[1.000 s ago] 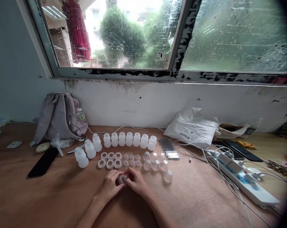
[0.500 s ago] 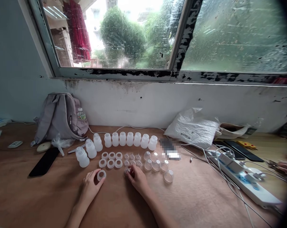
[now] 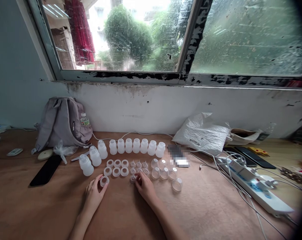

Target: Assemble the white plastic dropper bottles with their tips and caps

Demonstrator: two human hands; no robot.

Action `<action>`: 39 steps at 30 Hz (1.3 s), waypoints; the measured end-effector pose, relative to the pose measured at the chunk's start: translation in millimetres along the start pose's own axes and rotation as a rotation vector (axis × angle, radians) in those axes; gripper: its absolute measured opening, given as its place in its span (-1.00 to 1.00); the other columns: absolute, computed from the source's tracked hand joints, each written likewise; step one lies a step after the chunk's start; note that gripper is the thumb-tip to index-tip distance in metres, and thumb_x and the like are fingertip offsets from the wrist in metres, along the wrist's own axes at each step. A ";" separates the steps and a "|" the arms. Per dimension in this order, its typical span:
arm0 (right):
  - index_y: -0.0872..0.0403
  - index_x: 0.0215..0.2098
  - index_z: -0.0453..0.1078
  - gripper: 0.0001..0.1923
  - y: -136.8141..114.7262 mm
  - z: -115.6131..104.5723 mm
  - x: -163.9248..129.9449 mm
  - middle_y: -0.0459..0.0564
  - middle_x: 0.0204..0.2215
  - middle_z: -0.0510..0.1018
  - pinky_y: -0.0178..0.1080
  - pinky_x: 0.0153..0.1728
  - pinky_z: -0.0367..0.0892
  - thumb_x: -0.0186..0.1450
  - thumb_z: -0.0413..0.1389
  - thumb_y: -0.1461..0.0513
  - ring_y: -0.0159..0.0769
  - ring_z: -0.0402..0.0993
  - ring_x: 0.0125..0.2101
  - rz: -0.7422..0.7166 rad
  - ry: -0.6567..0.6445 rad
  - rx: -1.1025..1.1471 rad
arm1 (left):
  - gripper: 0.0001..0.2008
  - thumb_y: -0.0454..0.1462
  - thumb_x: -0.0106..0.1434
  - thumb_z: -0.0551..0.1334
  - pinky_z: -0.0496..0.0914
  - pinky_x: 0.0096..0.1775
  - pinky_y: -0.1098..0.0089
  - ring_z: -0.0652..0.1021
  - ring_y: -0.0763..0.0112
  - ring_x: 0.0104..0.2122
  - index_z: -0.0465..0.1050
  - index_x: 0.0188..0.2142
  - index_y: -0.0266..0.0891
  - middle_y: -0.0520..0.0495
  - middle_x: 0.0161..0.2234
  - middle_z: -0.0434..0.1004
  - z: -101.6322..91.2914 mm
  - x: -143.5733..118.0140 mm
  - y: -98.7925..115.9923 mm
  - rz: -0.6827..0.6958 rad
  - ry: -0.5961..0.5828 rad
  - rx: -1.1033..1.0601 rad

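My left hand [image 3: 94, 190] grips a translucent white screw ring [image 3: 104, 181] between thumb and fingers, close to the tabletop. My right hand [image 3: 145, 187] has its fingertips closed at the edge of a clear silicone bottle nipple [image 3: 132, 179]. Beyond the left hand, several more screw rings [image 3: 116, 172] lie in two rows. Similar nipples [image 3: 139, 164] stand in rows beside them, partly covered by my right fingers. Clear dome caps [image 3: 164, 173] are grouped to the right, one cap [image 3: 177, 184] nearer me. White baby bottles [image 3: 128, 146] form a curved row behind.
At the back left are a grey backpack [image 3: 58, 123] and a black phone [image 3: 46, 170]. A silver mailing bag [image 3: 201, 130] rests against the wall. On the right, a white power strip [image 3: 261, 188] trails cables over the wooden table [image 3: 203, 213].
My left hand has shifted slightly left and away from me with the screw ring. The right fingers have moved a little right, exposing more of the nipple. A blurred shape at far right has gone.
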State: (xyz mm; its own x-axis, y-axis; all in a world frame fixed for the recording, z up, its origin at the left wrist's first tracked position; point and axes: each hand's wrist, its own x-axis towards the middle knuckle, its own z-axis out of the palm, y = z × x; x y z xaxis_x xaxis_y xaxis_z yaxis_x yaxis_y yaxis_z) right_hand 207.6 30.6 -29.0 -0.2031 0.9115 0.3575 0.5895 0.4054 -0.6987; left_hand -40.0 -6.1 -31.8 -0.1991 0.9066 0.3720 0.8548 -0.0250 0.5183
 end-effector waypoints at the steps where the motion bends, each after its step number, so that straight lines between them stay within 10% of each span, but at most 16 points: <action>1: 0.05 -0.29 0.28 -0.83 -0.4 -0.2 0.1 -0.06 -0.44 0.39 -0.34 -0.42 0.23 0.13 -0.03 0.32 -0.34 0.32 -0.46 -0.003 -0.001 -0.005 | -0.65 -0.12 0.07 0.11 0.32 -0.15 0.23 0.46 0.18 -0.16 0.29 -0.14 -0.16 -0.11 -0.17 0.48 0.1 0.5 0.1 0.002 0.000 0.001; 15: 0.07 -0.27 0.26 -0.85 -3.1 -4.2 0.0 -0.05 -0.45 0.38 -0.32 -0.42 0.26 0.17 -0.06 0.28 -0.36 0.34 -0.49 0.021 0.031 0.046 | -0.61 -0.12 0.15 0.08 0.32 -0.13 0.21 0.44 0.20 -0.15 0.25 -0.07 -0.24 -0.16 -0.15 0.44 -2.5 3.3 5.7 0.197 0.134 -0.007; 22: 0.09 -0.27 0.27 -0.84 -7.4 -7.8 1.3 -0.03 -0.43 0.39 -0.31 -0.42 0.26 0.16 -0.05 0.29 -0.36 0.35 -0.49 0.016 0.039 0.050 | -0.70 -0.23 0.20 0.03 0.25 -0.08 0.25 0.39 0.23 -0.12 0.26 -0.08 -0.22 -0.14 -0.14 0.42 -43.1 74.7 49.2 0.410 0.139 0.089; 29: 0.08 -0.28 0.27 -0.85 -5.1 -8.7 1.9 -0.04 -0.45 0.38 -0.31 -0.43 0.26 0.18 -0.06 0.28 -0.36 0.33 -0.51 0.013 0.061 0.065 | -0.57 -0.15 0.12 0.09 0.09 -0.02 0.08 0.31 0.00 -0.06 0.30 -0.09 -0.43 -0.35 -0.13 0.39 -65.1 167.3 59.4 0.150 0.048 0.503; 34: 0.09 -0.29 0.29 -0.85 -5.1 -10.4 2.9 -0.03 -0.46 0.39 -0.29 -0.42 0.26 0.19 -0.05 0.24 -0.33 0.33 -0.49 0.015 0.099 0.113 | -0.69 -0.15 0.13 0.07 -0.02 0.03 0.00 0.32 0.02 -0.07 0.42 -0.33 -0.37 -0.32 -0.21 0.43 -62.4 174.9 60.3 0.114 -0.060 0.529; 39: 0.08 -0.30 0.32 -0.81 -14.0 -18.2 5.2 -0.02 -0.47 0.43 -0.29 -0.43 0.28 0.22 -0.04 0.15 -0.31 0.36 -0.47 0.121 0.223 0.353 | -0.71 -0.10 0.09 0.11 -0.08 0.06 -0.05 0.22 0.01 0.03 0.42 -0.34 -0.27 -0.30 -0.09 0.37 -75.4 165.2 78.9 0.185 0.096 0.430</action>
State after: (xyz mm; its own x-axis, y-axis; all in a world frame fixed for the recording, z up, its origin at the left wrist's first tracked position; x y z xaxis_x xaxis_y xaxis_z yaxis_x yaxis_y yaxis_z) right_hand 212.4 28.4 -6.1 0.0481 0.9324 0.3582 0.2874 0.3305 -0.8990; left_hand -41.5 110.0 128.5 -0.0512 0.8597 0.5083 0.9968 0.0129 0.0788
